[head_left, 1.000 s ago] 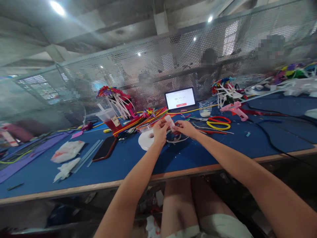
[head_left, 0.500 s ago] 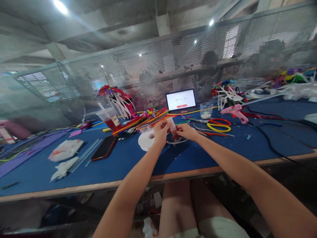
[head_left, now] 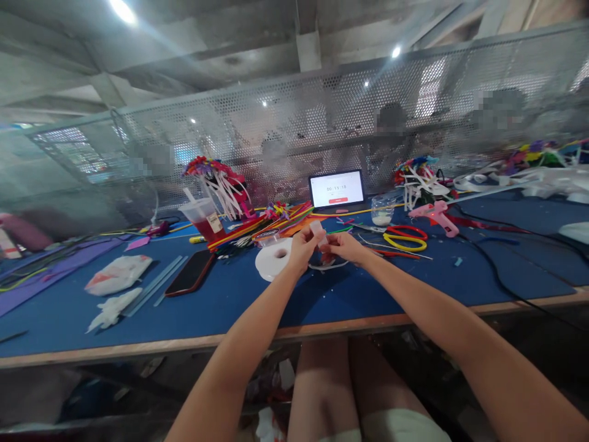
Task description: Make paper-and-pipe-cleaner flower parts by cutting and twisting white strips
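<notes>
Close together over the middle of the table are my left hand (head_left: 302,250) and my right hand (head_left: 346,247), both with fingers pinched. A short, whitish, translucent strip (head_left: 316,228) sticks up between them. My left fingers grip it, and my right fingertips press against its lower part. Exactly what lies between the right fingertips is partly hidden. Beside my left hand a white ribbon roll (head_left: 269,263) lies flat, partly covered by that hand. A thin pale loop (head_left: 329,267) rests on the table below my hands.
Red-and-yellow-handled scissors (head_left: 405,238) and a pink glue gun (head_left: 437,216) with a black cord lie to the right. Behind stand a tablet (head_left: 337,189) and a clear cup (head_left: 381,212). Leftward are a drink cup (head_left: 205,221), colourful pipe cleaners (head_left: 243,232) and a phone (head_left: 190,273).
The whitish strip sticks up slightly less above my fingers and leans a little differently. Both hands stay nearly in place; the camera view has shifted slightly.
</notes>
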Demonstrator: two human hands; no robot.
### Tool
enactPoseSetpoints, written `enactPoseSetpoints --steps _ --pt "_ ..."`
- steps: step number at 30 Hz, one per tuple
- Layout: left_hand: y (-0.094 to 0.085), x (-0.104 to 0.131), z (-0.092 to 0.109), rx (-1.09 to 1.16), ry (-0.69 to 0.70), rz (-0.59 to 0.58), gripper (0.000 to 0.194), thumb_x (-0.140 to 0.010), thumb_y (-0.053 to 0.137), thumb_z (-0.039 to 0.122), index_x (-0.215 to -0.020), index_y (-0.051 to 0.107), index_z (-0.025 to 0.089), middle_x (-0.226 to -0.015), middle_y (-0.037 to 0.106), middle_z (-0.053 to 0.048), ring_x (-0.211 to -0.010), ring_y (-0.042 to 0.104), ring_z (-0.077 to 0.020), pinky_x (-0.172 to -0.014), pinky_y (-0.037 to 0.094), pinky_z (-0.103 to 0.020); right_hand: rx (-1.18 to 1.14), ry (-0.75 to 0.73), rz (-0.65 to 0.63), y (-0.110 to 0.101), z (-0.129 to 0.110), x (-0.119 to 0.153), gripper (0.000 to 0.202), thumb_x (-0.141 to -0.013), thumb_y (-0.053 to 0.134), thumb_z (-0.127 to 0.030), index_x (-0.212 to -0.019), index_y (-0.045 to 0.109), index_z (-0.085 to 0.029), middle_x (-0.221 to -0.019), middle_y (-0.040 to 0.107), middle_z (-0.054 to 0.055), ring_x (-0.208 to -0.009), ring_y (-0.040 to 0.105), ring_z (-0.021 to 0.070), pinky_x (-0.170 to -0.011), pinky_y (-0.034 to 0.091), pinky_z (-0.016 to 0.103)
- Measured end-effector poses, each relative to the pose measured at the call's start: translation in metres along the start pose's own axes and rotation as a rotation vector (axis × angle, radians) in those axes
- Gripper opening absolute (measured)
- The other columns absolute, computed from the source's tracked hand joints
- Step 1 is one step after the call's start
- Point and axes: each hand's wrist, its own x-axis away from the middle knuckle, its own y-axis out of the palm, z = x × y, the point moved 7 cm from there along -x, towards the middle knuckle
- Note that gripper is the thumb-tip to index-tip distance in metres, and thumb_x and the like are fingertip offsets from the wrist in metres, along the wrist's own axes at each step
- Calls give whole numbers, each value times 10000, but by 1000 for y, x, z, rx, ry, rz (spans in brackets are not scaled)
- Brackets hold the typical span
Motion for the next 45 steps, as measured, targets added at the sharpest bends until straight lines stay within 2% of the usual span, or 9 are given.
enactPoseSetpoints --steps 2,7,11,16,22,29,32,38,45 --pt "1 0 0 -19 10 -13 276 -594 710 359 -719 614 133 -598 575 12 -487 484 -78 -454 375 -193 -8 -2 9 -1 0 0 328 -613 706 -421 -744 597 -141 -577 660 -7 -510 609 113 -533 484 221" --pt "-4 -1 1 -70 56 43 196 -596 700 294 -683 621 137 -563 572 17 -472 466 -81 -456 361 -198 -22 37 5 -2 2 -1 386 -590 716 -470 -744 611 -132 -592 661 6 -516 603 101 -531 476 212" --pt "-6 -1 3 -124 90 65 125 -594 691 230 -660 633 141 -598 593 8 -532 496 -99 -519 382 -212 -30 103 -26 -1 5 0 419 -547 749 -461 -756 632 -118 -596 661 14 -506 589 87 -549 482 212" --pt "-4 1 4 -166 93 67 88 -600 686 210 -638 633 150 -598 592 4 -550 499 -109 -545 377 -221 2 154 -71 2 6 3 360 -543 764 -410 -724 622 -133 -600 663 0 -535 600 90 -545 471 198" --pt "-2 2 2 -167 76 45 92 -599 683 211 -611 618 147 -566 569 9 -524 474 -100 -515 361 -218 125 169 -123 3 7 4 279 -603 724 -383 -611 585 -140 -522 637 -16 -456 558 75 -450 404 164" --pt "-8 -7 -2 -102 22 24 175 -607 665 297 -664 597 146 -559 536 27 -479 445 -77 -473 335 -208 243 97 -135 -1 1 5 306 -642 677 -424 -775 606 -157 -587 664 2 -527 607 131 -496 446 217" --pt "-6 -7 -5 -96 -33 -24 203 -580 681 306 -634 586 136 -544 527 30 -465 437 -68 -467 329 -204 297 13 -73 -8 -9 4 365 -622 677 -465 -805 606 -156 -564 641 -4 -520 597 144 -490 433 229" --pt "12 5 -13 -104 -174 -182 267 -518 742 321 -623 619 108 -517 548 16 -452 450 -73 -468 326 -209 352 -194 259 -36 -22 1 326 -707 579 -501 -758 554 -180 -563 577 -20 -535 549 129 -522 406 240" --pt "19 9 -16 -94 -224 -211 375 -496 764 403 -702 631 118 -599 589 9 -521 497 -80 -516 364 -208 304 -302 320 -34 -28 4 270 -708 602 -429 -651 493 -189 -539 518 -37 -497 495 101 -500 387 234"
